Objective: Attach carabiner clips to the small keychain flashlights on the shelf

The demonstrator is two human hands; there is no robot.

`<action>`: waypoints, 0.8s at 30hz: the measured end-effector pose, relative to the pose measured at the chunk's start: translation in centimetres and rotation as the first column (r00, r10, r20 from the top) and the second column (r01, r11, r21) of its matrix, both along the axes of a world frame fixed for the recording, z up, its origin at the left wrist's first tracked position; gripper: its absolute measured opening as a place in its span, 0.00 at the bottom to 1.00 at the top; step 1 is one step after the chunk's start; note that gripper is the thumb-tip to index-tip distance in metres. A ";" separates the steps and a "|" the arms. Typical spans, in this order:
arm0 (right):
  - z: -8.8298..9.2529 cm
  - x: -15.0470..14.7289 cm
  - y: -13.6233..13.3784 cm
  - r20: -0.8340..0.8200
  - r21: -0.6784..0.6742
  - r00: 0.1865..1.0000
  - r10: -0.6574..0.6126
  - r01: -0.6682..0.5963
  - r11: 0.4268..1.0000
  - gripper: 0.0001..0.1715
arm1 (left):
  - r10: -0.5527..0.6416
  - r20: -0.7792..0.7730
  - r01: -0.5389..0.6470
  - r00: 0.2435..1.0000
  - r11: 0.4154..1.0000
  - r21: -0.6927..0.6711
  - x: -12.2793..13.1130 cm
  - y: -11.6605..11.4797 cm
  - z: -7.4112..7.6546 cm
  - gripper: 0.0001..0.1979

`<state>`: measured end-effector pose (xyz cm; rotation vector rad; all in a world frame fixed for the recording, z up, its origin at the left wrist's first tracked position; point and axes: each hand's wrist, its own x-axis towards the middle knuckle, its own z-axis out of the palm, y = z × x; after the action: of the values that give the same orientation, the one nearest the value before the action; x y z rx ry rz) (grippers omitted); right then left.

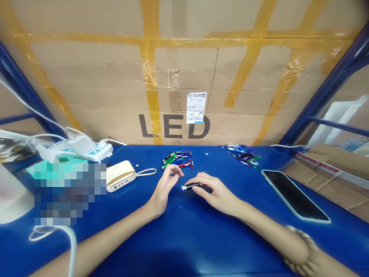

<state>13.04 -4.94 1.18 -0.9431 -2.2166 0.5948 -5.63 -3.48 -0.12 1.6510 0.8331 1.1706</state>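
A small black flashlight (190,186) is pinched in my right hand (215,190), its lit end pointing left above the blue table (178,238). To its left, my left hand (168,182) is held with loosely curved fingers apart and nothing visible in them. Just beyond that hand lies a pile of mini flashlights (175,158) in green, blue, purple, red and black, with carabiner clips. The left fingertips overlap the pile's near edge in view, and I cannot tell whether they touch it. Farther right at the back is a second pile of similar flashlights (245,156).
A cream power bank (121,175) with a strap lies left, near a white power strip (98,151) and cables. A phone (295,196) rests on the right. A large taped cardboard box (115,84) stands behind the table, between blue frame posts.
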 end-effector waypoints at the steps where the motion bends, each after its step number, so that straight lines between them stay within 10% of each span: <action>1: 0.0 0.0 0.0 -0.003 -0.002 1.000 0.013 -0.013 1.000 0.14 | 0.022 -0.013 -0.022 1.000 1.000 -0.012 0.0 0.0 0.0 0.10; 24: 0.0 -0.2 -0.4 0.077 -0.020 0.990 0.115 -0.114 0.993 0.19 | 0.112 -0.047 -0.114 0.993 0.992 -0.057 0.1 0.2 -0.2 0.13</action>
<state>12.85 -5.30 1.20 -0.8642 -2.3513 0.6388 -5.51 -3.26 -0.31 1.6034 0.9913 1.1791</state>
